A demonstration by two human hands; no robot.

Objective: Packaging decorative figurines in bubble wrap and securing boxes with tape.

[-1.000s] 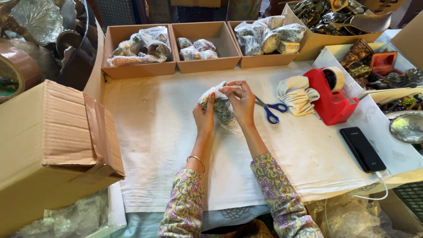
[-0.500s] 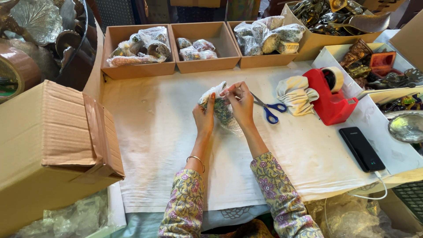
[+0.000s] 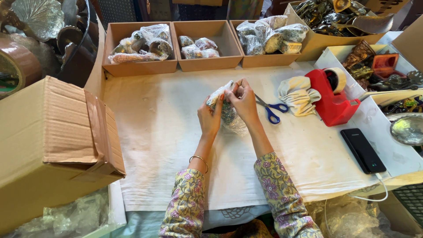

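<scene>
At the far left a roll of brown packing tape (image 3: 15,66) is cut off by the frame edge, with silvery leaf-shaped metalware (image 3: 37,17) behind it. Below sits a large closed cardboard box (image 3: 53,141), its flap sealed with a strip of brown tape, and crumpled clear plastic (image 3: 66,216) lies under it.

Along the back of the white cloth-covered table (image 3: 150,132) stand three open cardboard trays. The left tray (image 3: 139,68) holds several plastic-wrapped pieces, the middle tray (image 3: 211,64) a few small wrapped bundles, and the right tray (image 3: 264,59) bulkier wrapped lumps. What is inside the wrapping is hard to make out.

At the table's centre the left hand (image 3: 210,117) grips a small bubble-wrapped object (image 3: 224,105) from the side, while the right hand (image 3: 243,100) pinches its top with closed fingers. The wrapped piece is lifted just above the cloth, and its patterned contents are mostly hidden.

Just right of the hands lie blue-handled scissors (image 3: 273,110), then a folded cream cloth (image 3: 297,94), a red tape dispenser (image 3: 332,97) and a black phone (image 3: 363,150) with a white cable. A white box (image 3: 379,66) of dark metal trinkets is partly cut off at the right edge.
</scene>
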